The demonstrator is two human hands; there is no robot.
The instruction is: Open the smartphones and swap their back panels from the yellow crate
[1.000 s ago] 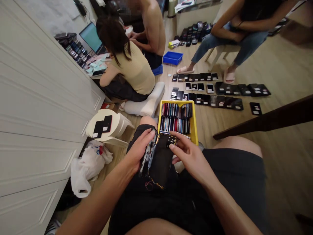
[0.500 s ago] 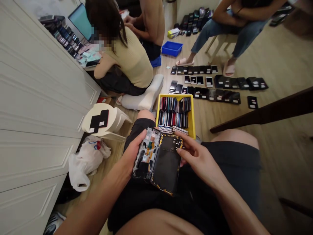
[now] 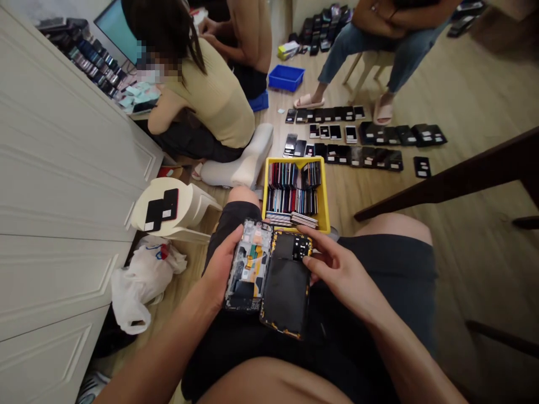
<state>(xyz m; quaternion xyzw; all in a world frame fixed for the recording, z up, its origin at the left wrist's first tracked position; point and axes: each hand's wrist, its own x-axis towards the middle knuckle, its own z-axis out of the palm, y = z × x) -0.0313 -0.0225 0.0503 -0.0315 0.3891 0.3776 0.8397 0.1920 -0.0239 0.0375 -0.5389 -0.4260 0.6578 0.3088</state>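
Note:
An opened smartphone is in my hands above my lap. My left hand (image 3: pixel 222 264) is closed around the phone body (image 3: pixel 248 269), whose inner side faces up with silver frame, orange flex cables and dark parts showing. My right hand (image 3: pixel 332 258) grips the phone's back cover (image 3: pixel 286 292) by its upper right edge, thumb on the inner face near the camera cutouts. Black lining and yellowish adhesive along the rim mark the cover. Body and cover lie side by side, their edges close together; whether they touch I cannot tell.
A yellow crate (image 3: pixel 327 207) packed with upright phones stands beyond my knees. Rows of phones (image 3: pixel 379 134) lie on the floor behind it. Two phones rest on a white stool (image 3: pixel 185 210) at left, above a plastic bag (image 3: pixel 135 292). A seated person (image 3: pixel 223 101) is nearby.
The whole view has shifted slightly, with surroundings moving left. The phone body is turned a little more face up, and a narrow gap to the back cover now shows. Both hands keep their holds.

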